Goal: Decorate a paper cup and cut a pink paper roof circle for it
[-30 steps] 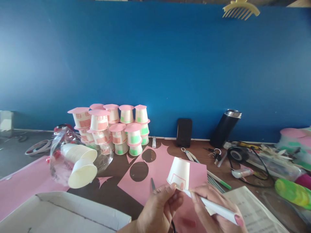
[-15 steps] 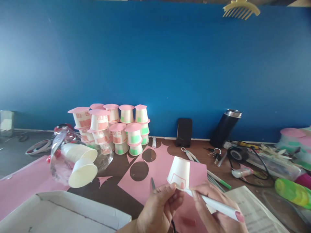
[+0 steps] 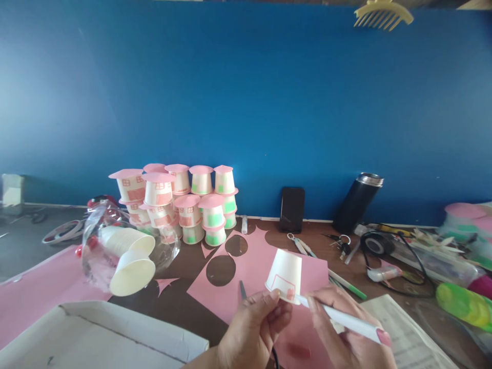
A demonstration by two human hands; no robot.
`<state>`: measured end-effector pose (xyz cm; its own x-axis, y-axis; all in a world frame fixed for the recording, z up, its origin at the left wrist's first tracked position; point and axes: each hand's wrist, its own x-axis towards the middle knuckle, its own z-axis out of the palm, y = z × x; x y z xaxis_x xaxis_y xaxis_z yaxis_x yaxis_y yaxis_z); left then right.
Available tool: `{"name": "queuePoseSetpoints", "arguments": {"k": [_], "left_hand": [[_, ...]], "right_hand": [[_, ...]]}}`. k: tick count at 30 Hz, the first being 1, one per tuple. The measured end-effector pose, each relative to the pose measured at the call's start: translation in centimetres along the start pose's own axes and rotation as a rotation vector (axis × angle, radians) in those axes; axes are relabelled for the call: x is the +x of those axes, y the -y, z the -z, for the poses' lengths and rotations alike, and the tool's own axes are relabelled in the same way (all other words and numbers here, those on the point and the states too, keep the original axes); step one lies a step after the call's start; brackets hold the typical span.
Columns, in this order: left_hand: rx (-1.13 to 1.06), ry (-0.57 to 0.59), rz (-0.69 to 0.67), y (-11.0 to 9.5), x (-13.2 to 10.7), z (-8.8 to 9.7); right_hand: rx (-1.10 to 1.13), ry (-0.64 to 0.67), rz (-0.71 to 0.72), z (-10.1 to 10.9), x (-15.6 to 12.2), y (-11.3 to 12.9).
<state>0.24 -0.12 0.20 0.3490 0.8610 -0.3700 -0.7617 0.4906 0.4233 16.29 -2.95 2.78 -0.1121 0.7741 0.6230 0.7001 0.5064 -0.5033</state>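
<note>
A white paper cup [image 3: 285, 269] is held upside down by its rim in my left hand [image 3: 255, 325], thumb in front and fingers underneath. On its side a red outlined rectangle holds a small patch coloured in red. My right hand [image 3: 342, 328] grips a white marker [image 3: 349, 319] with a reddish end, its tip touching the cup near the rim. Beneath both hands lies a pink paper sheet [image 3: 246, 266] with round holes cut out. Scissors [image 3: 242, 290] lie partly hidden behind my left hand.
Stacked decorated cups with pink paper tops [image 3: 188, 205] stand against the blue wall. Plain paper cups [image 3: 132, 271] spill from a clear bag at left. A white box lid [image 3: 115, 338] lies in front. A phone [image 3: 292, 210], a dark bottle [image 3: 357, 202] and clutter stand rightward.
The red patch inside the drawn rectangle has grown. The marker tip has shifted slightly to the right and up along the cup, while my left hand keeps its hold.
</note>
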Motion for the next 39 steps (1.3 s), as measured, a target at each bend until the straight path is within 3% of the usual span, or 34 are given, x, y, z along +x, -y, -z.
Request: {"name": "queuePoseSetpoints", "arguments": {"k": [12, 39], "left_hand": [[-0.004, 0.012, 0.008, -0.07, 0.0, 0.11], [0.089, 0.099, 0.007, 0.2, 0.05, 0.49]], "right_hand": [[0.012, -0.04, 0.001, -0.09, 0.22, -0.03], [0.018, -0.002, 0.018, -0.21, 0.11, 0.06]]}}
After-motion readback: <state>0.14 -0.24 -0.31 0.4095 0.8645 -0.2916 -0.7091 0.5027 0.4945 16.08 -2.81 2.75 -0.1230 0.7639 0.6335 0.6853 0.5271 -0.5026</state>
